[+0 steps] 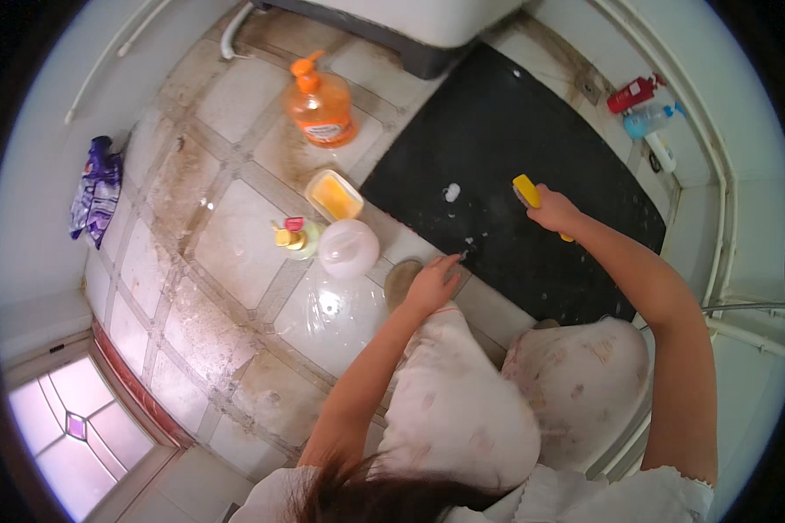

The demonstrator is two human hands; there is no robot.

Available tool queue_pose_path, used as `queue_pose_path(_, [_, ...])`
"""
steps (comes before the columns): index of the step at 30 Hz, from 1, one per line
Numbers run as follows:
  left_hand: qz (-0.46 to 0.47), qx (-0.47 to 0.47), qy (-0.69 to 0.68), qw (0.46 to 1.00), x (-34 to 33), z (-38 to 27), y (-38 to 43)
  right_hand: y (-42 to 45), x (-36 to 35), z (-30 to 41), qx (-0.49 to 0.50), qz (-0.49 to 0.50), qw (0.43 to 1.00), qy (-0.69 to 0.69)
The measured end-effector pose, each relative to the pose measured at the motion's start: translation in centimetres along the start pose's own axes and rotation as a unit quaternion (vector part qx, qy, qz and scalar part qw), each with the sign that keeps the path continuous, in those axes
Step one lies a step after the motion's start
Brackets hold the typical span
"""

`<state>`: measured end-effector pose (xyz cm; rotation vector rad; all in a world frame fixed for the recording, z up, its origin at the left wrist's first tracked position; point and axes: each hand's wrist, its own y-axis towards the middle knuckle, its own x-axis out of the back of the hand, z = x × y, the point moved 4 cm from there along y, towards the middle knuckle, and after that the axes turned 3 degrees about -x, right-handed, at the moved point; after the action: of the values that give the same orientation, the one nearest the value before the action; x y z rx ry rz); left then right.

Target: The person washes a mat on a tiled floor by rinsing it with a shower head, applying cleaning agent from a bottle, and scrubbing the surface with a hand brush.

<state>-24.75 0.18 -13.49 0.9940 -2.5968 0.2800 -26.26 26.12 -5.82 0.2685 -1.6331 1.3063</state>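
Observation:
My right hand (553, 208) grips a yellow scrubbing brush (526, 190) above the black floor mat (471, 124). Its bristles face left, and its other end shows below my palm. Near the mat's lower left edge is my left hand (434, 282), fingers partly spread. Its fingertips are at that edge; whether they press on it I cannot tell. A lump of white foam (452, 192) lies on the mat between my hands, with smaller white specks around it. My knees (458, 392) in pale, patterned trousers are bent below the mat.
Left of the mat stand an orange pump bottle (322, 108), a tub with yellow contents (335, 196), a gold-topped pump bottle (294, 239) and a pale pink round object (349, 249). A purple packet (97, 189) leans at the left wall. Red (631, 95) and blue (647, 120) bottles lie right.

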Motion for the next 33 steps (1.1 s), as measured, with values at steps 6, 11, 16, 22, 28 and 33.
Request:
queue_pose_path(6, [-0.062, 0.052, -0.011, 0.997, 5.7, -2.2, -2.8, -4.2, 4.5, 4.8, 0.095, -0.095, 0.991, -0.023])
queue_pose_path(11, [-0.119, 0.025, 0.063, 0.991, 5.9, -0.5, -2.8, -4.4, 3.6, 11.1, 0.195, -0.068, 0.973, -0.108])
queue_pose_path(16, [-0.127, 0.131, -0.055, 0.982, 3.7, 4.0, 0.1, -2.6, 0.6, 16.0, 0.263, -0.048, 0.963, -0.037])
queue_pose_path(22, [-0.256, 0.251, -0.493, 0.793, 0.2, 7.6, 2.6, 4.2, -3.4, 21.5, 0.294, 0.002, 0.955, 0.037])
queue_pose_path(28, [-0.366, 0.242, -0.401, 0.804, -0.8, 10.8, 2.1, 6.1, -7.4, 30.7, 0.265, 0.067, 0.956, 0.108])
queue_pose_path(33, [-0.22, 0.232, -0.333, 0.887, 1.2, 8.9, 4.5, 7.3, -9.0, 31.1, 0.216, 0.08, 0.968, 0.095])
